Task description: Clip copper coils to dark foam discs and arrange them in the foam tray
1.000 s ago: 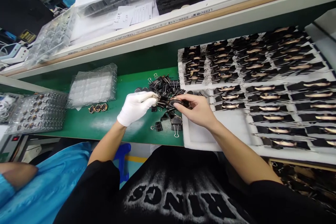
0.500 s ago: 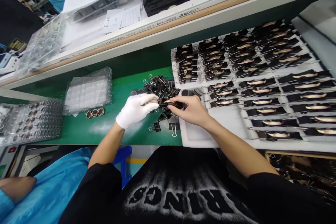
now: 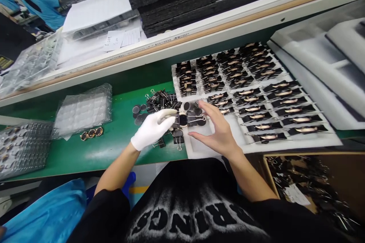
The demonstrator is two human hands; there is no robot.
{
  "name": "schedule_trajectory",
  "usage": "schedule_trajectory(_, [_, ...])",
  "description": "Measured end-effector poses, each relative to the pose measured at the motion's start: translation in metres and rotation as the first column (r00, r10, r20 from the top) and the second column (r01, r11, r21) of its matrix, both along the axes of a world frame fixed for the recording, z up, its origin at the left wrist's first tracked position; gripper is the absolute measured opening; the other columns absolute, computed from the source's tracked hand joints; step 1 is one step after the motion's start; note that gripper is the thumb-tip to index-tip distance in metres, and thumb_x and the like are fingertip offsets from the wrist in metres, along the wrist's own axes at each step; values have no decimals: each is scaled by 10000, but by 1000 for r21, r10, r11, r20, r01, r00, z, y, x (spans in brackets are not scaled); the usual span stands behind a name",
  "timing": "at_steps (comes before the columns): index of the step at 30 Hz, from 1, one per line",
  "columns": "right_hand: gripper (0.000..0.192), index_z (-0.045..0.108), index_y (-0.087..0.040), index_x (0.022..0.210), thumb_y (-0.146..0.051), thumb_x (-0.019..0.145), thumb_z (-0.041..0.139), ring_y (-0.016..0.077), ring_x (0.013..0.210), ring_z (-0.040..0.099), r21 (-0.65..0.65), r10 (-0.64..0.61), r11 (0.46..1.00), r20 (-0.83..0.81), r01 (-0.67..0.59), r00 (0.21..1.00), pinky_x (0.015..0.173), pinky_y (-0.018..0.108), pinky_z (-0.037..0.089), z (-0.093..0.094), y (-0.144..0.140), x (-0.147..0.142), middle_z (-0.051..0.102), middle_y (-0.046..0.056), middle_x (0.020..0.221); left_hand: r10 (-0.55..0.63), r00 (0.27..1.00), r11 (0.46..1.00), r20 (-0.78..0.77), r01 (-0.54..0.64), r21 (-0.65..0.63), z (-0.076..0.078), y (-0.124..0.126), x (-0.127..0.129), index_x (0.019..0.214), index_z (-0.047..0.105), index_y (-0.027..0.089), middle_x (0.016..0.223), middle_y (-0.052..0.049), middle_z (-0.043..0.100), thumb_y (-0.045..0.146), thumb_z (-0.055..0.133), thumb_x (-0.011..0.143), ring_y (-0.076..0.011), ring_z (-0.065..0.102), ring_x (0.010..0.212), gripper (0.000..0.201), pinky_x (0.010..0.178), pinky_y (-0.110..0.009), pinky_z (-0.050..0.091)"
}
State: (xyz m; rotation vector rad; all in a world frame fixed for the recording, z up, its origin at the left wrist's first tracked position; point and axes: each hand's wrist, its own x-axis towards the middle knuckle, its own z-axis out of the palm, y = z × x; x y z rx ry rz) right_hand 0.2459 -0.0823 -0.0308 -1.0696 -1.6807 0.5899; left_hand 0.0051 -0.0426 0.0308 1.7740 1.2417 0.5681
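Observation:
My left hand, in a white glove, is closed on a small gold-edged piece with a dark face. A black binder clip sits on the right side of this piece, its wire handles pointing right. Bare and with thumb and fingers spread, my right hand is just right of the clip and grips nothing. Behind my glove lies a heap of black binder clips. Dark round discs lie left of the heap, and more are by the foam tray. A loose clip lies below the held piece.
A white foam tray carries rows of clipped gold-edged pieces. Clear plastic trays and three joined gold rings are at left. A box of clips stands lower right; a blue sleeve is lower left.
My right hand has come off the piece and opened, moving slightly right. The binder clip now shows on the piece in my left hand. The view has turned to the right.

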Motion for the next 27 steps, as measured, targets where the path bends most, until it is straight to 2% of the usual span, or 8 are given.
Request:
schedule_trajectory(2, [760, 455, -285, 1555, -405, 884, 792, 304, 1294, 654, -169, -39, 986, -220, 1, 975, 1003, 463, 613, -6, -21, 9, 584, 152, 1514, -64, 998, 997, -24, 65, 51, -2, -2, 13, 1314, 677, 217, 1206, -76, 772, 418, 609, 968, -207, 758, 966, 405, 850, -326, 630])
schedule_trajectory(5, [467, 653, -265, 1348, -397, 913, 759, 245, 1043, 760, -339, -153, 941, -388, 14, 909, 889, 384, 660, -14, -46, 20, 750, 115, 1249, -208, 972, 973, -110, 217, 75, -4, -3, 37, 1314, 677, 242, 1235, -48, 761, 406, 639, 949, -211, 740, 1012, 402, 871, -326, 608])
schedule_trajectory(7, [323, 734, -254, 1187, -377, 892, 784, 231, 930, 769, -367, -255, 923, -368, 112, 894, 858, 375, 669, -20, -57, 29, 785, 88, 1090, -326, 927, 938, -187, 341, 56, -7, -4, 54, 1239, 710, 257, 1081, -9, 784, 395, 654, 943, -190, 733, 896, 332, 804, -308, 590])
schedule_trajectory(10, [306, 739, -258, 1179, -313, 882, 790, 255, 984, 750, -250, -401, 906, -256, 341, 879, 871, 412, 668, -27, -67, 43, 752, 99, 1145, -413, 866, 884, -282, 456, 106, -17, -3, 82, 1124, 737, 254, 970, 5, 773, 387, 683, 937, -187, 715, 840, 236, 754, -299, 556])
schedule_trajectory(13, [367, 713, -253, 1242, -224, 881, 771, 315, 1173, 683, 48, -610, 787, -82, 615, 788, 1022, 522, 596, -36, -72, 55, 689, 136, 1256, -233, 836, 854, -498, 420, 306, -31, -2, 109, 1141, 724, 217, 1012, -68, 758, 436, 629, 978, -248, 715, 895, 290, 781, -360, 532])
schedule_trajectory(15, [362, 704, -246, 1250, -180, 895, 729, 329, 1182, 672, 176, -694, 706, -23, 686, 720, 1048, 564, 565, -42, -74, 58, 682, 146, 1231, -86, 767, 821, -636, 416, 390, -40, -2, 124, 1150, 710, 186, 993, -111, 743, 478, 566, 1006, -292, 710, 883, 355, 779, -407, 506])
schedule_trajectory(20, [318, 698, -266, 1224, -152, 936, 628, 311, 1125, 687, 185, -653, 748, 33, 637, 757, 987, 543, 585, -54, -74, 54, 685, 132, 1179, -55, 664, 788, -745, 487, 377, -52, -2, 145, 1043, 702, 153, 915, -141, 725, 497, 484, 1037, -316, 696, 858, 407, 778, -428, 435])
schedule_trajectory(27, [327, 715, -261, 1161, -81, 899, 635, 310, 1124, 683, 278, -637, 754, 84, 596, 767, 995, 538, 550, -58, -66, 50, 704, 118, 1141, -24, 746, 777, -666, 433, 457, -63, -5, 150, 1161, 702, 176, 959, -116, 752, 514, 462, 1048, -307, 693, 935, 430, 802, -424, 389])
